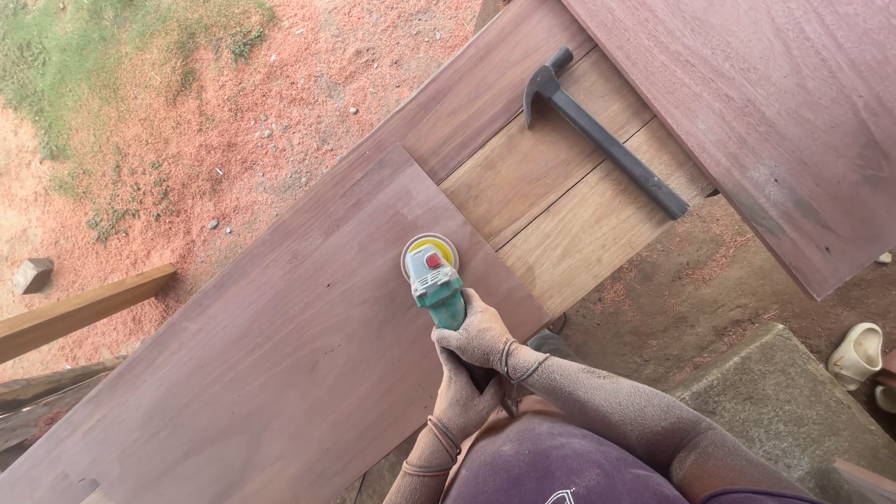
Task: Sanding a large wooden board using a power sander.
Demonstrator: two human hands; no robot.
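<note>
A green angle sander [433, 282] with a red switch and a yellow disc [430, 246] rests on a large reddish-brown wooden board [299, 355], near the board's right edge. My right hand [478, 336], coated in dust, grips the tool's body just behind the head. Lower on the handle, my left hand [462, 399] is wrapped around the rear end, with bands on the wrist. Both forearms are dusty and come in from the bottom right.
A black claw hammer [597, 131] lies on lighter planks [560, 215] beyond the board. Another reddish panel [775, 112] fills the top right. Sawdust-covered ground [233, 121], a wooden beam [84, 313], a small block [33, 275], a concrete slab [784, 401] and a pale sandal [857, 353] surround it.
</note>
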